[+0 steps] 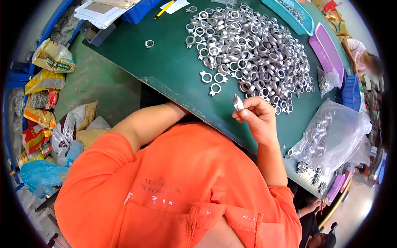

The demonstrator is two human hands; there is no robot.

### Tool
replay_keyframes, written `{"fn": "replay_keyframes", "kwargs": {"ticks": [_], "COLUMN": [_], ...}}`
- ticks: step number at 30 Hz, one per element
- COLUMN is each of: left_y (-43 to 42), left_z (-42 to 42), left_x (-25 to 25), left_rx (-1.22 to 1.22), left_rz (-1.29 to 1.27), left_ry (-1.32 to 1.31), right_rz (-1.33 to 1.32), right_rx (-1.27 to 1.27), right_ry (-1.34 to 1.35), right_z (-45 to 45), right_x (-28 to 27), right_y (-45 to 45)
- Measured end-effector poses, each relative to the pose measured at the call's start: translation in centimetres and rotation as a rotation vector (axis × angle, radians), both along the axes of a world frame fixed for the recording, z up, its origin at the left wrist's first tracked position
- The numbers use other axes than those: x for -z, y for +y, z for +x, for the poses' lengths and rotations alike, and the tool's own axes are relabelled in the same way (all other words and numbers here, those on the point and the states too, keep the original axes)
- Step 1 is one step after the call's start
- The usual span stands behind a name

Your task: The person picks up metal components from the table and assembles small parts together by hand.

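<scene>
My right hand [258, 118] is raised over the front edge of the green table [165, 62]. Its thumb and fingers pinch a silver metal ring [238, 103] with a small lug, seen nearly edge-on. Beyond it spreads a large heap of similar metal rings [256, 49]. A few loose rings [215, 88] lie flat just in front of the heap, and one single ring [149, 43] rests off to the left. My left forearm [153, 120] reaches to the table edge, where the left hand is hidden beneath the tabletop.
A yellow marker [164, 10] and papers [99, 14] lie at the back left. A teal basket [304, 25], a pink basket [326, 51] and a clear plastic bag [331, 136] line the right side. Sacks [53, 58] stand at left. Another person's hand [313, 205] shows lower right.
</scene>
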State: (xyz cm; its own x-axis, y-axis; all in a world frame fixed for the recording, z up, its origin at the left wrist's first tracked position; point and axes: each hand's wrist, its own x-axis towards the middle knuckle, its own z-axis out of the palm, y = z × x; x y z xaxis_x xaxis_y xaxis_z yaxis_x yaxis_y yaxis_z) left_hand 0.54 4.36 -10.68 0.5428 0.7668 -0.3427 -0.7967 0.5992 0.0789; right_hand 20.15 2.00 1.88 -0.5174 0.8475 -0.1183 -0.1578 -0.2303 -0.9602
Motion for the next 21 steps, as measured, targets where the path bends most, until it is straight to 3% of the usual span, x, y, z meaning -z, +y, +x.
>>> {"fn": "replay_keyframes", "kwargs": {"ticks": [4, 8, 13, 16, 18, 20, 21], "left_y": [0.5, -1.6, -7.0, -8.2, -7.6, -7.2, -6.6], "left_z": [0.6, -1.0, -5.9, -8.2, -8.2, -6.8, -6.0], "left_x": [-1.8, -1.7, 1.5, -4.1, -9.3, -11.6, -13.2], "left_rx": [-0.079, -0.05, 0.364, 0.56, 0.701, 0.415, 0.403], "left_rz": [0.171, 0.394, 0.888, 0.912, 1.08, 0.736, 0.501], "left_ry": [0.327, 0.844, 1.668, 1.677, 1.582, 1.175, 0.996], "right_rz": [-0.008, 0.08, 0.22, 0.236, 0.231, 0.391, 0.456], "right_rx": [0.013, 0.045, 0.037, 0.038, 0.042, 0.102, 0.14], "right_ry": [0.048, 0.098, 0.056, 0.071, 0.074, -0.041, -0.089], "right_z": [0.0, -0.5, -1.0, -1.3, -1.6, -2.1, -2.5], "right_x": [0.5, 0.6, 1.0, 1.3, 1.4, 1.2, 1.3], "right_y": [-0.5, -0.6, 0.0, 0.2, 0.2, 0.3, 0.2]}}
